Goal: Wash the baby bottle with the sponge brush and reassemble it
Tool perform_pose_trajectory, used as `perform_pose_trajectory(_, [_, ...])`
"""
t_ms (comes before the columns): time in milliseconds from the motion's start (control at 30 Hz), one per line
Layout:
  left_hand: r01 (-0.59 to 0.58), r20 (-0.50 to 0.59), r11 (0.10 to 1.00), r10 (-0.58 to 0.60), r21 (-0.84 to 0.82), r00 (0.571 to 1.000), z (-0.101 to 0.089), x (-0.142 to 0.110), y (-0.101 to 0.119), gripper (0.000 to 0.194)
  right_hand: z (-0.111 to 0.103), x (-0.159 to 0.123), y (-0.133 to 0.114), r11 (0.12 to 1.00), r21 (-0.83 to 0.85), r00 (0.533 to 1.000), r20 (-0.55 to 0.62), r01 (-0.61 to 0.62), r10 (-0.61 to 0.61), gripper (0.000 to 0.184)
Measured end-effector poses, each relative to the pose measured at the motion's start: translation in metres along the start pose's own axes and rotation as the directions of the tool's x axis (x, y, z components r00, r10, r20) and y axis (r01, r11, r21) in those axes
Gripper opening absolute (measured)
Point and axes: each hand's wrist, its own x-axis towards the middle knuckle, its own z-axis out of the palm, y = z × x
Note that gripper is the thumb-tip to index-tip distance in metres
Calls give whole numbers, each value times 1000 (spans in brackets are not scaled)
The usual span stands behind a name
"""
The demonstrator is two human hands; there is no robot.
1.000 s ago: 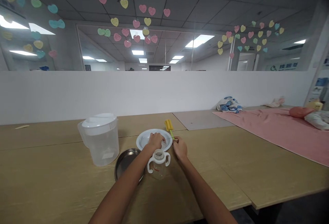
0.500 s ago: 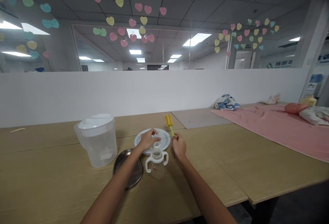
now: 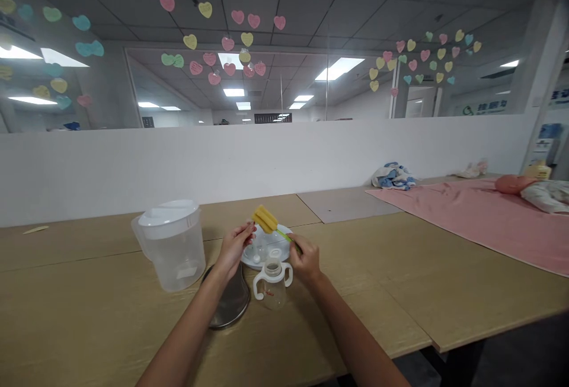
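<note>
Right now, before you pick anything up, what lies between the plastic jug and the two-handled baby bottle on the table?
In the head view, a round steel dish lies between the plastic jug and the two-handled baby bottle, with the left forearm passing above its edge.

The small clear pieces (image 3: 258, 252) on the white plate (image 3: 249, 261) are too small to identify.
</note>
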Motion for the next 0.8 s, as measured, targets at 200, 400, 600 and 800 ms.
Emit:
perform_pose_trajectory(200, [44, -149, 999, -42, 12, 988, -26, -12, -14, 40, -3, 1, -5, 995, -24, 995, 20, 95, -95, 24])
perform_pose_trajectory(400, [87, -178, 986, -61, 142, 982, -43, -24, -34, 33, -1, -2, -2, 998, -36, 998, 9, 60, -60, 24])
perform_pose_trajectory(600, [119, -229, 887, -15, 446, 973, -50, -24, -39, 24, 1, -3, 7, 991, -127, 993, 98, -47, 60, 27])
perform_pose_trajectory(800, [153, -242, 700, 29, 697, 970, -60, -25, -29, 15, 4, -3, 11, 955, -262, 964, 185, -139, 191, 30])
